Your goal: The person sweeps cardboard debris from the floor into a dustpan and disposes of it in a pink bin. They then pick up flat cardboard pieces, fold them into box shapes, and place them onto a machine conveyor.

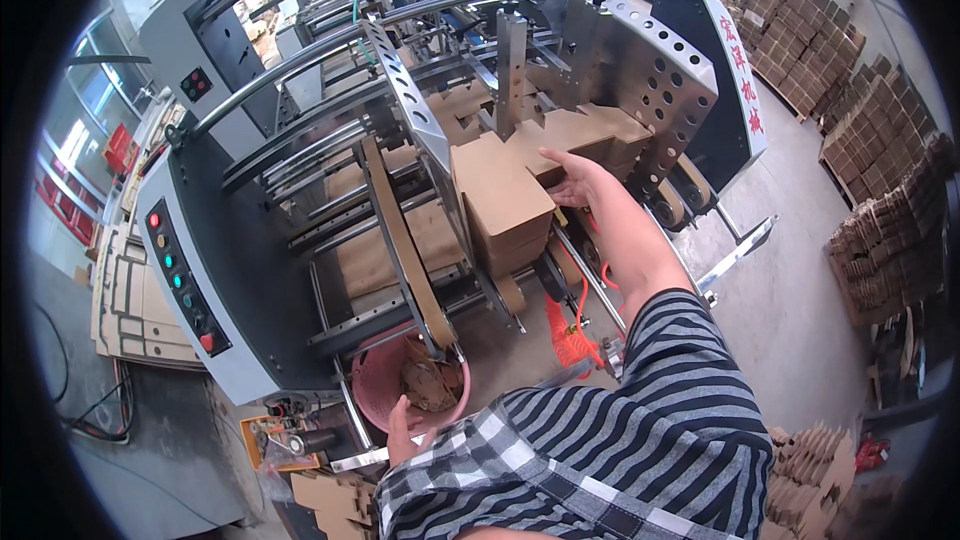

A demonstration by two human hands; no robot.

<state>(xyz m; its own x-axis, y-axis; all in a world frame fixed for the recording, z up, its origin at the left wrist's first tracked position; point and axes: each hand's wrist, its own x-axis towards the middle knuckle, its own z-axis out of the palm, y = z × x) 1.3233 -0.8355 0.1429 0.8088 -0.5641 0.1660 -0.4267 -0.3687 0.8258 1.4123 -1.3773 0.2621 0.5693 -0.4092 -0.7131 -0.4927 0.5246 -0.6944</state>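
A thick stack of brown die-cut cardboard blanks (500,190) sits in the feed end of a machine, between upright metal guide plates. My right hand (575,180) reaches into the notch on the stack's right side, fingers and thumb apart, at or against the cut edges. Whether it touches them is hard to make out. Low at my left, my left hand (402,432) is held with its fingers stretched out and nothing in it. Just beyond it stands a pink basket (365,390) with brown cardboard scraps (432,380) inside.
A perforated metal plate (655,65) rises right of the stack, with a brown feed belt (405,240) to its left. Coiled orange air hose (568,340) hangs below. A button panel (180,275) lines the left housing. Bundled cardboard (890,250) stands at the right.
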